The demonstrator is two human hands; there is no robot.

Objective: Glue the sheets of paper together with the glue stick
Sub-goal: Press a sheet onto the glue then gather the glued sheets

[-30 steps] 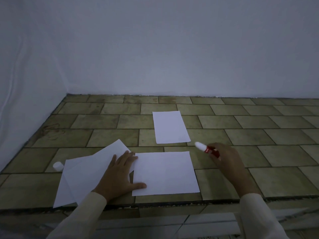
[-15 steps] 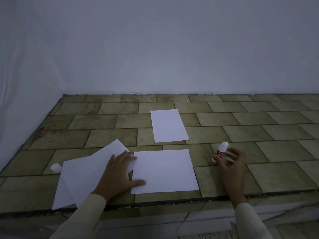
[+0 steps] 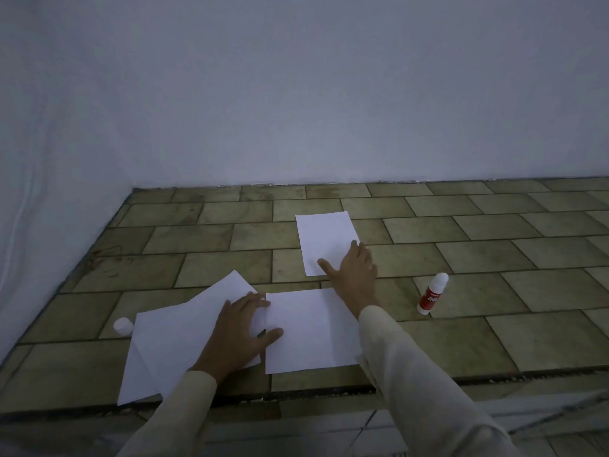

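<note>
Tiled in dull olive stone, the worktop (image 3: 494, 341) runs back to a bare pale wall, dimly lit. At six o'clock lies the nearest sheet (image 3: 309, 331), long axis running three to nine; at about eight o'clock two loose sheets (image 3: 178, 341) overlap it at an angle. The left hand (image 3: 239, 338) rests flat and spread across that seam, thumb on the nearest sheet, fingers on the overlapping pile, pinning both. The right hand (image 3: 354, 270) reaches toward twelve o'clock, open with fingers splayed, palm down on the near right corner of the far sheet (image 3: 324, 242), whose long axis runs roughly twelve to six. It grips nothing that I can see.

At three o'clock, well apart from both hands, the glue stick (image 3: 432, 294) stands upright on its red base, uncapped white tip pointing up and leaning slightly away to the right. Its cap (image 3: 123, 325) sits at nine o'clock, just beside the loose sheets.

Gluing seems done for this round; the step in hand looks like fetching the far sheet. Next it probably needs sliding or lifting toward six o'clock, squaring to the nearest sheet's edges, then pressing flat.
</note>
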